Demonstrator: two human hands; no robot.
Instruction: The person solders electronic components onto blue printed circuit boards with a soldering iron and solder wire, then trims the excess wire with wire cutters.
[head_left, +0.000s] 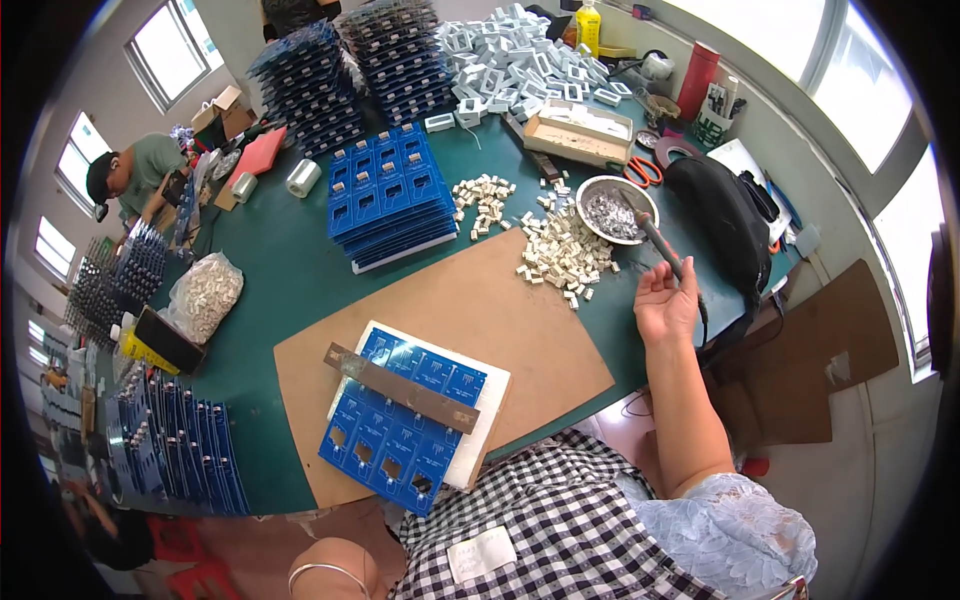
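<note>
My right hand [668, 302], palm up with its fingers curled, grips the handle of a soldering iron [660, 240]. The iron's front end lies over a metal bowl [583, 190] of silvery scraps, and its cable hangs down past my wrist. Of my left arm only a rounded patch of skin with a bangle [330, 570] shows at the lower edge; its fingers are hidden. In front of me a blue circuit board panel [385, 425] with cutouts lies tilted on a white block [492, 400]. A flat metal bar [400, 385] lies across the panel.
Brown board [540, 350] covers the near green table [280, 230]. Small white connectors [565, 250] lie heaped beside the bowl. Behind stand stacked blue panels [390, 190], white frames [525, 55], a cardboard tray [578, 135], orange scissors [642, 172] and a black bag [725, 215]. Another person [145, 175] works far left.
</note>
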